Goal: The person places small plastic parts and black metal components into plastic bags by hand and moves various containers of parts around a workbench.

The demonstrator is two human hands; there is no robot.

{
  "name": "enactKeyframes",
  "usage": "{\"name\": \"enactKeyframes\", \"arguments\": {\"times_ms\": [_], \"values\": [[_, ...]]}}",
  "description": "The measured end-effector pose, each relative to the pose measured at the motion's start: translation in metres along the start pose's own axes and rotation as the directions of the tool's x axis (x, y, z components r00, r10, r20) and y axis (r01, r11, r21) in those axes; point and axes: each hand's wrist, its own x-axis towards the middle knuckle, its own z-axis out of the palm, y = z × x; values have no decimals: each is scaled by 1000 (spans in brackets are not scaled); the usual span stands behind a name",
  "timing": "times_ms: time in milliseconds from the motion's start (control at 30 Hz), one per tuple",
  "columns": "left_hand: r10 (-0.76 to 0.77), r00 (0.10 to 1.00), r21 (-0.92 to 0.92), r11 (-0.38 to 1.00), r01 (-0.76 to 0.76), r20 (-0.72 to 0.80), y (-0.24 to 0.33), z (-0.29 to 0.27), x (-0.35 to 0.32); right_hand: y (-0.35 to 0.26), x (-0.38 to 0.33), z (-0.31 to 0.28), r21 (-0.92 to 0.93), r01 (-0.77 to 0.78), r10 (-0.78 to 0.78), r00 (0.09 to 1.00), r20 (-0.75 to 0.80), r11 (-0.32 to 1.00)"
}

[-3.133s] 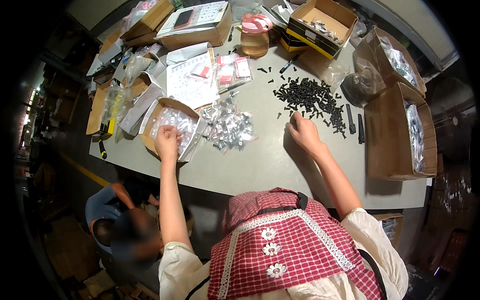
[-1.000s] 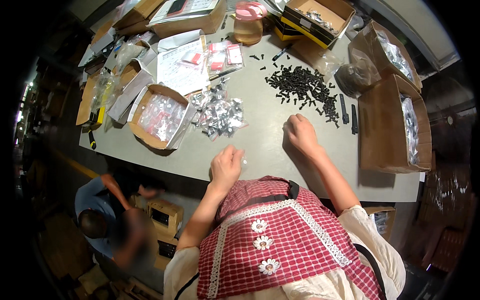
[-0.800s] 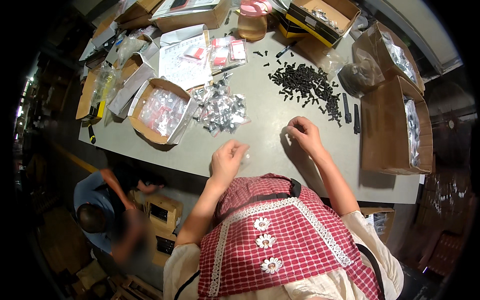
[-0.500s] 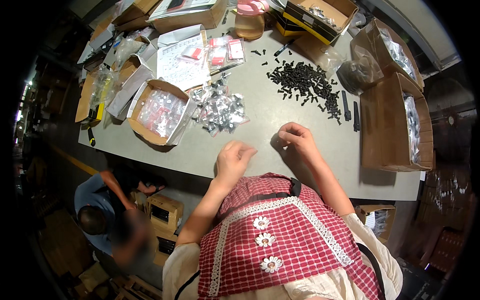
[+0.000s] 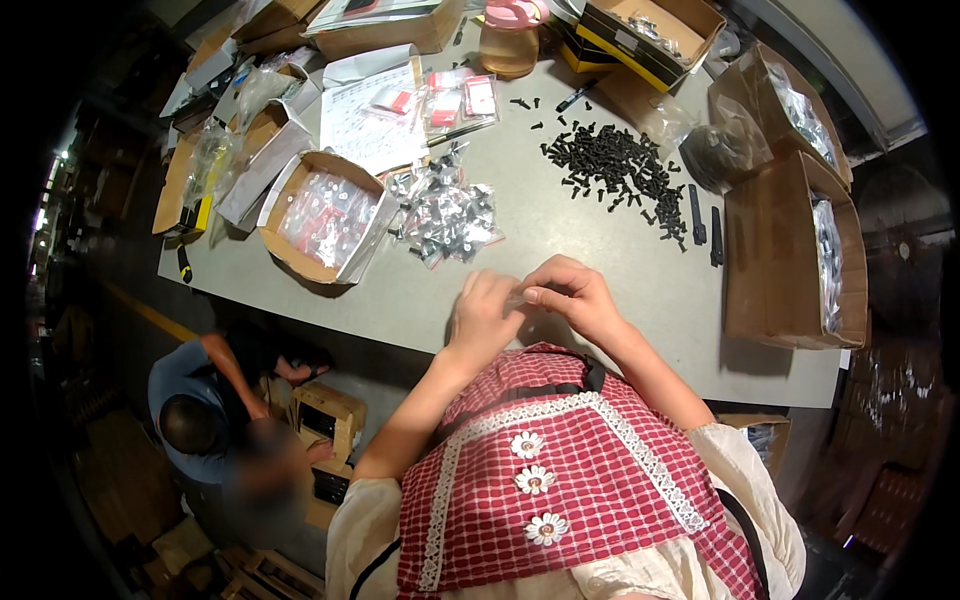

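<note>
My left hand and my right hand meet above the table's near edge, fingers closed and fingertips almost touching. Between them is a small, see-through piece, apparently a clear plastic bag, mostly hidden by the fingers. Beyond my left hand lies a heap of small filled plastic bags with dark and silvery parts. A pile of black screws is spread past my right hand, with a few loose ones at its edges.
An open box of small bags stands at left. Tall cartons line the right side, beside two black strip-like pieces. Papers and a pink-lidded jug are at the back. A person crouches below left.
My right hand has moved left and closed its fingertips near my left hand's. The left hand has shifted slightly right. The view has shifted a little.
</note>
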Motion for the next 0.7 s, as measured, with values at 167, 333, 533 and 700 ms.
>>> {"name": "enactKeyframes", "arguments": {"times_ms": [167, 333, 533, 700], "values": [[-12, 1000, -39, 999, 13, 9, 0, 0, 0, 4, 1, 0, -83, -44, 44, 999, 1, 996], [-21, 1000, -75, 997, 22, 11, 1, -1, -1, -18, -3, -2, -114, -112, 107, 993, -52, 987], [-12, 1000, -58, 998, 13, 7, 1, 0, -1, -36, -6, 0, -409, 312, -317, 947, 58, 858], [-6, 1000, -96, 995, 7, 12, 2, -2, 0, -24, -4, -5, -431, 374, -381, 922, 72, 821]]}}
